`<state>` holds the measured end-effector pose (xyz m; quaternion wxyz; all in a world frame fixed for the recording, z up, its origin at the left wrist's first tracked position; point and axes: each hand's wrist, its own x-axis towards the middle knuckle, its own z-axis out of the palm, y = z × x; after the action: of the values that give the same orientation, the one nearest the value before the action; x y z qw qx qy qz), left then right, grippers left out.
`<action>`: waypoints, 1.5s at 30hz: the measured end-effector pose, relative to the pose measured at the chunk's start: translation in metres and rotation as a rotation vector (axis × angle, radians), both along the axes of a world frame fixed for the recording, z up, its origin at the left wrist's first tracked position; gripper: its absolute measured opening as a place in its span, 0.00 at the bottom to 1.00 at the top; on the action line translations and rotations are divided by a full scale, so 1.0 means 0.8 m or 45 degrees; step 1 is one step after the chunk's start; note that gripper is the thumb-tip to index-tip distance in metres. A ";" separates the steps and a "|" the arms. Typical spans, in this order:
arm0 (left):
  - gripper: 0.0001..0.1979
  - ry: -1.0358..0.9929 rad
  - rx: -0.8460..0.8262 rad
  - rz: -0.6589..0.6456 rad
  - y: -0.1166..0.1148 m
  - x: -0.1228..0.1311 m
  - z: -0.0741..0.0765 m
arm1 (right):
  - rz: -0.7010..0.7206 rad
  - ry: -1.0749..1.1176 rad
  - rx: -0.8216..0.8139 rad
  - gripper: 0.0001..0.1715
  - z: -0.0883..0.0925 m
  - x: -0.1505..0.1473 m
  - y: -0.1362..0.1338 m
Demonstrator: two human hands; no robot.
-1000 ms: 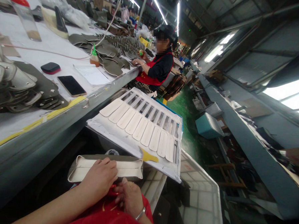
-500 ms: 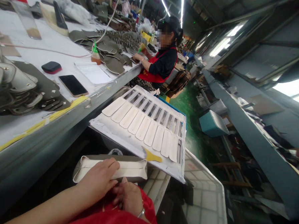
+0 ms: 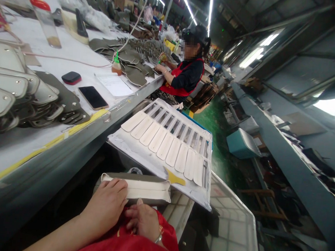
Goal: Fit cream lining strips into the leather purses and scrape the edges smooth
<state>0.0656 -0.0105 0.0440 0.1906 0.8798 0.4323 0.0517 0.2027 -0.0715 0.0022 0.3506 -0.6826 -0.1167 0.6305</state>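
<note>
A dark grey-green leather-like piece (image 3: 142, 177) with a long cream strip (image 3: 145, 190) along its upper face lies in front of my body. The strip's ends flare out, and a thin line runs down its middle. My left hand (image 3: 111, 197) is closed over the left end, fingers on the strip and thumb along the near edge. My right hand (image 3: 145, 217) has curled fingers, its thumb tip at the near edge below the strip's middle; whatever is between those fingers is hidden. Just beyond, a white slatted rack (image 3: 135, 146) bears a row of cream strips (image 3: 161, 143).
A yellow scraper-like tool (image 3: 174, 177) lies on the rack's near edge. On the bench at left are stacked leather pieces (image 3: 7, 83), a phone (image 3: 93, 97), a notebook (image 3: 115, 86) and a glue bottle (image 3: 116, 66). Beyond sits a co-worker (image 3: 188, 74). A white crate (image 3: 230, 218) stands at right.
My left hand has shifted along the strip toward its left end, uncovering the middle. My right hand stays about where it was. The whole view has shifted slightly.
</note>
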 end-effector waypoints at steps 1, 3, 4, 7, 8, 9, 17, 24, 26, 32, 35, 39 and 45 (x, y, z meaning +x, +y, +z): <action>0.12 0.010 0.000 0.002 0.000 0.000 0.000 | 0.000 0.011 0.016 0.34 0.001 -0.002 0.000; 0.12 0.019 -0.012 0.007 0.001 0.000 0.001 | 0.010 0.039 0.047 0.33 0.004 -0.005 0.000; 0.13 0.020 -0.022 0.013 0.001 0.000 0.002 | 0.028 0.062 0.064 0.33 0.005 -0.008 0.001; 0.12 0.002 -0.042 0.042 0.002 -0.001 0.004 | 0.064 0.073 0.040 0.32 0.007 -0.015 0.004; 0.12 -0.007 -0.040 0.057 0.001 -0.002 0.004 | 0.063 0.072 0.037 0.32 0.006 -0.018 0.005; 0.12 -0.014 -0.036 0.075 0.001 -0.002 0.005 | 0.067 0.071 0.038 0.32 0.005 -0.020 0.006; 0.09 -0.061 0.003 0.215 0.003 -0.034 0.006 | 0.071 0.156 0.058 0.32 0.008 -0.029 0.009; 0.10 -0.183 0.026 0.242 0.002 -0.065 -0.002 | 0.115 0.216 0.022 0.27 0.020 -0.040 0.015; 0.10 -0.213 0.028 0.243 -0.001 -0.065 -0.007 | 0.130 0.233 0.000 0.27 0.021 -0.042 0.016; 0.11 -0.274 0.003 0.212 -0.003 -0.068 -0.018 | 0.150 0.310 -0.023 0.25 0.016 -0.056 0.019; 0.12 -0.291 -0.007 0.203 -0.002 -0.073 -0.019 | 0.182 0.327 -0.007 0.25 0.010 -0.065 0.021; 0.12 -0.341 0.031 0.226 -0.002 -0.079 -0.019 | 0.264 0.325 -0.008 0.27 -0.001 -0.074 0.021; 0.12 -0.413 0.156 0.191 0.000 -0.090 -0.026 | 0.404 0.183 0.068 0.28 -0.026 -0.093 0.029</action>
<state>-0.0060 -0.0102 0.0235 0.1995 0.8352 0.4564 0.2332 0.1284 -0.0485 -0.0186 0.2722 -0.5993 -0.2144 0.7217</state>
